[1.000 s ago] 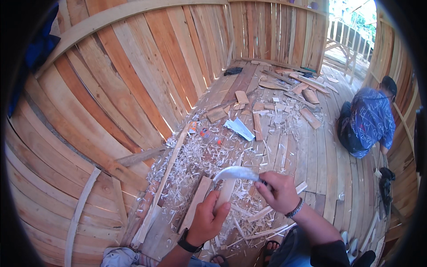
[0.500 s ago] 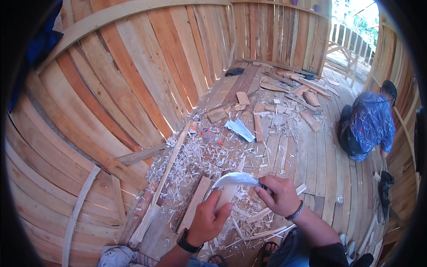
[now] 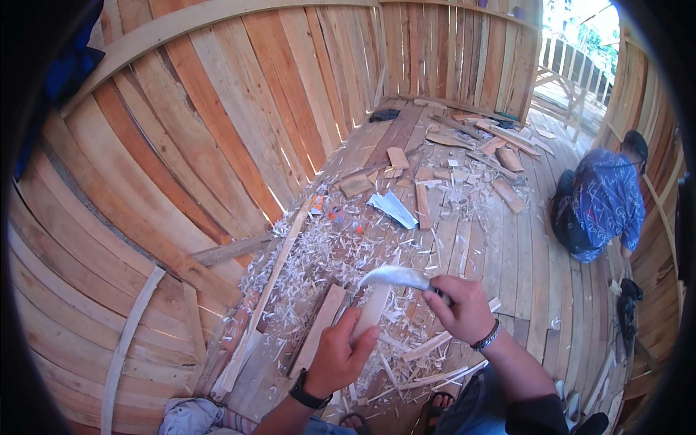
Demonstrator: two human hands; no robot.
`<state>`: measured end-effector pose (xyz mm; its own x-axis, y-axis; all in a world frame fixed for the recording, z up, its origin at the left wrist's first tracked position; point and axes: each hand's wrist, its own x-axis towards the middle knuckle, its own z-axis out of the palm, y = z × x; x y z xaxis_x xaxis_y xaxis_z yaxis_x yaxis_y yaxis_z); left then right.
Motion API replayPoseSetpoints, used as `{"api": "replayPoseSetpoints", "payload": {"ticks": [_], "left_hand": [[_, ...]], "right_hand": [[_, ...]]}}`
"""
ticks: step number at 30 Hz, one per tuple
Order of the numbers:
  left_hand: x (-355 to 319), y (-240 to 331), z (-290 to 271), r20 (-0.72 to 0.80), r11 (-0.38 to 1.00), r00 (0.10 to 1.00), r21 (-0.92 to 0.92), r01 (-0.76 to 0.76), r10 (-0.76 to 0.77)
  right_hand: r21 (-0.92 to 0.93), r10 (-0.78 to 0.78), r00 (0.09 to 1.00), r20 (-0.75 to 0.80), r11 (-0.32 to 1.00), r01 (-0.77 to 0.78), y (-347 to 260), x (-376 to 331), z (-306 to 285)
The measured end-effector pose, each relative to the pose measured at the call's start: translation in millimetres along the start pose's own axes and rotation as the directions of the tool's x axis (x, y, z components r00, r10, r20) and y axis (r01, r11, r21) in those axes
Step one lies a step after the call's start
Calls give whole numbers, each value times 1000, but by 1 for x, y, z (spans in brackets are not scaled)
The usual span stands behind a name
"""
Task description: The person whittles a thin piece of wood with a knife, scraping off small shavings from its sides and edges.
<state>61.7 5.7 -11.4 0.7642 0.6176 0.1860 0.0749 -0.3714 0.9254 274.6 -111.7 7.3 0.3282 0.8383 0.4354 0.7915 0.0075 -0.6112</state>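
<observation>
A pale strip of wood stands tilted upward in my left hand, its fingers wrapped round the lower end. The closed fingers of my right hand grip the dark handle of a sickle-like curved knife. Its broad silvery blade lies across the upper part of the strip, the tip pointing left. The blade is slightly blurred, and whether its edge touches the wood I cannot tell. Below and around both hands, curled wood shavings cover the plank floor.
Beside my left hand lies a thick wooden block. Farther off are a folded grey-white sheet and several offcuts. Another person sits low at the right wall. A long batten lies along the left, near crumpled cloth.
My right hand and the knife have moved a little up and to the right, sliding toward the strip's upper end. The left hand stays nearly in place.
</observation>
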Motion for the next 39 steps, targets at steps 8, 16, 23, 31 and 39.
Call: {"api": "replayPoseSetpoints", "payload": {"ticks": [8,16,23,31,39], "left_hand": [[2,5,1,-28,996,997,59,-63,65],[2,2,1,-17,998,1000,61,-23,24],[2,7,0,7,999,1000,39,8,-8],[1,2,0,-10,999,1000,43,-9,10],[2,2,2,-32,997,998,57,-50,52]], "right_hand": [[-9,-35,999,-1,999,35,0,-1,-1],[-11,-33,999,32,999,33,0,-4,4],[20,-90,996,-7,996,90,1,-5,7],[-2,-17,1000,24,1000,17,-4,-4,3],[-20,34,999,17,999,-33,2,3,1]]}}
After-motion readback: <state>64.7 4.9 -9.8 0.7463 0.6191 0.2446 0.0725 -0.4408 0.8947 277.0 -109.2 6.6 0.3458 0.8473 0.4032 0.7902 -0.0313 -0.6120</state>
